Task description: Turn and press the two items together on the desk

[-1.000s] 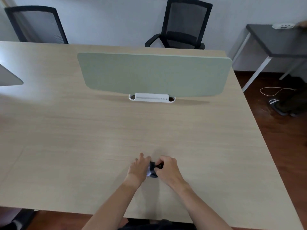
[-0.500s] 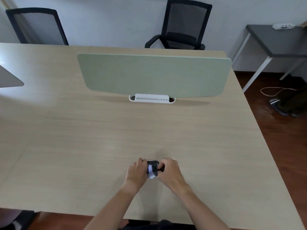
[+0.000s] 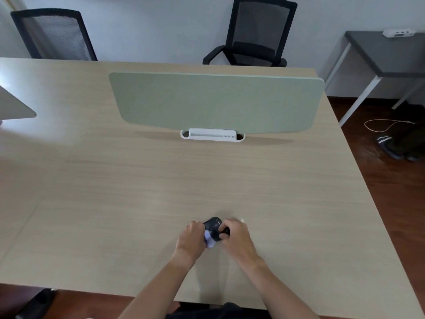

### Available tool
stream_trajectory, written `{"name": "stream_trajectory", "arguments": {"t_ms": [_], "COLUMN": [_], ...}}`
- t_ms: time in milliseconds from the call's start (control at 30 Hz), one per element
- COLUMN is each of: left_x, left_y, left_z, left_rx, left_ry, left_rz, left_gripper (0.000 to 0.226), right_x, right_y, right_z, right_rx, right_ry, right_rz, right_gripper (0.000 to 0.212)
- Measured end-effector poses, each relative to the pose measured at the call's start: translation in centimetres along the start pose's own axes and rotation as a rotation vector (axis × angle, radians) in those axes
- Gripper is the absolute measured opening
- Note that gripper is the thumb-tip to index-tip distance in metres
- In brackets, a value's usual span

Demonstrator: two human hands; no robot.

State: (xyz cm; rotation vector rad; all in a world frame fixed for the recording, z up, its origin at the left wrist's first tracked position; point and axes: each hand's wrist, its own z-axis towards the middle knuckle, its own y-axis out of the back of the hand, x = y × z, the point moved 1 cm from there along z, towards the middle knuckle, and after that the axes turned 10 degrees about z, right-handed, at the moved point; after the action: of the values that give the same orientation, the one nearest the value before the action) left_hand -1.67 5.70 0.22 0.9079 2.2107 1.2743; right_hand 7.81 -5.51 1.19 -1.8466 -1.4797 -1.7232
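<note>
A small black object (image 3: 213,227) with pale lettering and a whitish-violet patch on its near side sits between my two hands, low over the light wooden table (image 3: 115,203). My left hand (image 3: 191,240) grips its left side with curled fingers. My right hand (image 3: 236,238) grips its right side, thumb and fingers wrapped around a dark part. Most of the object is hidden by my fingers.
A pale green desk divider (image 3: 216,102) stands across the table on a white clamp base (image 3: 212,134). Two black mesh chairs (image 3: 255,33) stand behind the table. A grey side table (image 3: 391,56) and sandals (image 3: 388,146) are at the right.
My left hand's fingers have closed onto the object; a second ago they were spread. The black object has turned between my hands and shows more of its top.
</note>
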Motion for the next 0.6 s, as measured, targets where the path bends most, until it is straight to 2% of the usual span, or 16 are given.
{"name": "stream_trajectory", "arguments": {"t_ms": [133,233,400,467,533,600], "left_x": [-0.1,-0.2,-0.3,-0.3,-0.3,-0.3], "left_y": [0.2,0.3,1.0,1.3,1.5,1.5], "left_z": [0.0,0.0,-0.1,-0.3,-0.4,-0.2], "left_rx": [0.032,0.025,0.007,-0.003,-0.002,0.015], "left_ry": [0.015,0.015,-0.011,-0.017,-0.005,-0.003], "left_rz": [-0.004,0.026,0.051,0.040,0.032,0.032], "left_gripper": [0.035,0.029,0.018,0.006,0.011,0.013], "right_x": [-1.2,-1.3,-1.2,-1.3,-1.6,-1.8], "right_y": [0.9,1.4,0.4,0.3,0.4,0.7], "right_z": [0.2,-0.5,-0.9,-0.4,0.0,0.1], "right_rx": [-0.119,-0.193,0.027,0.007,-0.038,-0.109], "right_ry": [-0.007,-0.008,0.028,0.008,-0.012,-0.025], "right_rz": [-0.029,0.009,0.031,0.031,0.026,0.011], "right_gripper": [0.024,0.022,0.020,0.025,0.030,0.025]}}
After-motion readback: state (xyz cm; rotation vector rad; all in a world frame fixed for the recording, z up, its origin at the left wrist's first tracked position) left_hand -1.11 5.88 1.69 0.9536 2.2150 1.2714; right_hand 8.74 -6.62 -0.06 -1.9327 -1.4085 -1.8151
